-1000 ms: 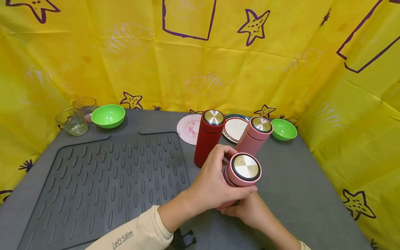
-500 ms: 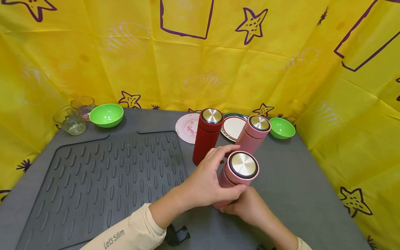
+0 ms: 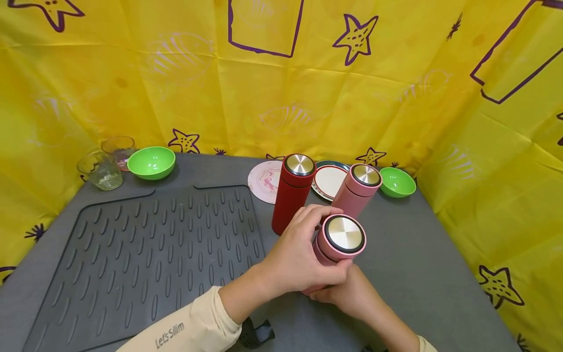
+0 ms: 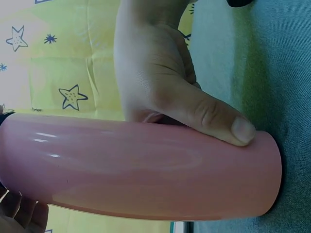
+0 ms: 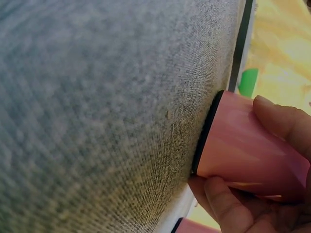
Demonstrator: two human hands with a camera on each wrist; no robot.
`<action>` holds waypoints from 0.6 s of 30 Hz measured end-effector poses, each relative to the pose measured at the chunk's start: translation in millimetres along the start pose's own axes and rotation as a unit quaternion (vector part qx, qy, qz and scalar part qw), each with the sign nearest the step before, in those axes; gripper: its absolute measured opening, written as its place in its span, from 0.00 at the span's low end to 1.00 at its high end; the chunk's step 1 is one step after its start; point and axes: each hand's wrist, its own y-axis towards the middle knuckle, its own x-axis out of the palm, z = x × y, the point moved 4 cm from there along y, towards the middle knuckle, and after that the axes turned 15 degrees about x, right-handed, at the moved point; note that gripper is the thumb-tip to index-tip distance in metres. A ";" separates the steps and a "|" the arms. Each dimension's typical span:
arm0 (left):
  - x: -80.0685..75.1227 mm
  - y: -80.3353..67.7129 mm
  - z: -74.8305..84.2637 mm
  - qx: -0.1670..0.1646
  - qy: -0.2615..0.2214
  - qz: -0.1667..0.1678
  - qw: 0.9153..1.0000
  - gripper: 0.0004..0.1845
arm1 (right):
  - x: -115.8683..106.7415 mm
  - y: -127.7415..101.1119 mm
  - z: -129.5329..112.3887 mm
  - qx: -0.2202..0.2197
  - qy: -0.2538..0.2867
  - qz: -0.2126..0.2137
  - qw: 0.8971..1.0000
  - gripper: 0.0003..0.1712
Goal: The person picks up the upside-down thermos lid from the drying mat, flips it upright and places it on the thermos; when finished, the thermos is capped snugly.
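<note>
A pink thermos [image 3: 329, 261] with a steel-topped lid [image 3: 345, 234] stands nearly upright on the grey table in front of the person. The left hand [image 3: 296, 256] grips its upper part, thumb on the near side and fingers curling behind the lid. Lower down, the right hand [image 3: 347, 293] holds the body near the base. In the left wrist view the right thumb [image 4: 218, 119] lies along the pink wall. The right wrist view shows the dark base rim [image 5: 208, 133] right at the table cloth. Behind stand a red thermos [image 3: 291, 200] and a second pink thermos [image 3: 355, 195].
A grey ribbed drying mat [image 3: 162, 254] covers the left of the table [image 3: 422, 274]. Green bowls [image 3: 151, 164] [image 3: 397, 182], clear glasses [image 3: 101, 171], a pink round mat [image 3: 265, 181] and stacked plates [image 3: 329, 181] line the back. Yellow curtain [image 3: 211, 98] encloses the table.
The left fingers spread a little away from the lid half a second ago and now curl close around it again. The thermos stays in nearly the same place, between both hands.
</note>
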 end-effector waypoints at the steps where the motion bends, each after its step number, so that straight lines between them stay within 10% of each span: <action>1: -0.1 0.1 0.2 0.005 0.004 -0.002 1.000 0.37 | -0.4 -0.5 0.6 0.010 -0.003 0.001 1.000 0.30; 10: 5.7 -3.7 -2.7 -0.065 -0.027 0.008 0.998 0.45 | -0.1 1.3 -2.0 -0.043 -0.037 0.014 0.998 0.27; 18: 5.6 -5.5 -4.9 -0.012 -0.011 0.014 1.000 0.36 | -0.9 1.8 0.6 -0.027 -0.004 0.005 1.000 0.34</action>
